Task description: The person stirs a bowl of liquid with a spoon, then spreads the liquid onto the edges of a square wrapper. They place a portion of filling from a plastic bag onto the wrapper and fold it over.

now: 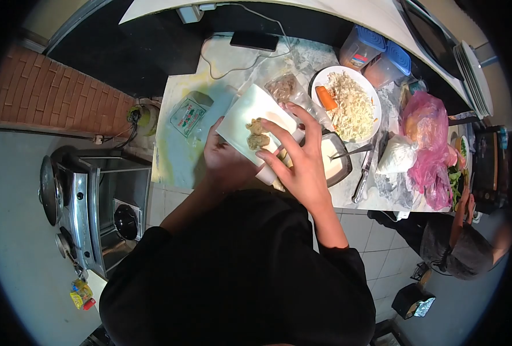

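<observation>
My left hand (224, 155) grips a white, square-edged tray-like piece (244, 109) from its left and lower side, tilted above the table. Two brownish lumps of food (257, 138) lie on its white surface. My right hand (305, 164) reaches over it from the right, fingers spread, with the thumb and a fingertip at either side of the lumps. Below my right hand, partly hidden, a dark-rimmed bowl (341, 164) holds a white mixture and a spoon (352, 151). Behind the tray lies a clear bag of brownish food (283, 88).
A plate of shredded food (351, 118) with a carrot piece (326, 98) stands behind. A knife (362, 179), a white bag (397, 154) and a pink bag (426, 127) lie right. Left are a clear package (188, 115) and a stove (83, 202). Another person (457, 248) works far right.
</observation>
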